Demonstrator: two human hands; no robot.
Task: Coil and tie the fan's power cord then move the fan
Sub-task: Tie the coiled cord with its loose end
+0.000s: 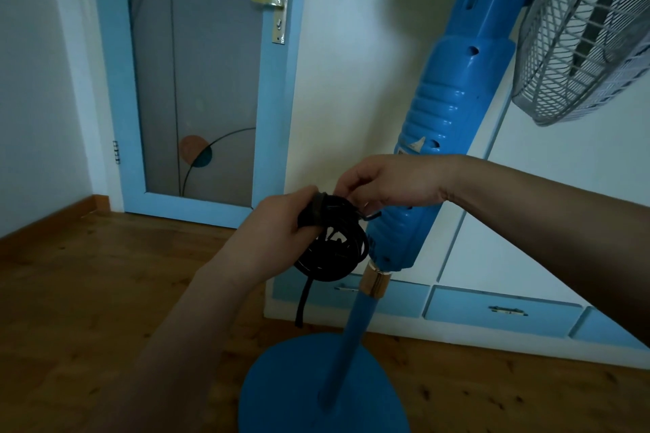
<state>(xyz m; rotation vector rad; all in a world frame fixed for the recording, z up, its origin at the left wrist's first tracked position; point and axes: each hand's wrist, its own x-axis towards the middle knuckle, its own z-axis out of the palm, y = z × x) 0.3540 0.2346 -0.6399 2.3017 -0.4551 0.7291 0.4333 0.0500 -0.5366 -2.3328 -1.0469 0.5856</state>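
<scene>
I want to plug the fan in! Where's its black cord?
In the middle of the head view, the left hand grips the coiled black cord and the right hand pinches its top, just left of the fan's blue pole.

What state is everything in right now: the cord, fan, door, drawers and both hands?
Power cord: coiled, one end hanging loose.
Left hand: grips the coil.
Right hand: pinches the cord at the coil's top.
Fan: standing upright.
Door: shut.
Drawers: shut.

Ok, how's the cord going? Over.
Left grip holds coil. Right grip pinches its top. Fan upright, nothing seen in the way.
</scene>
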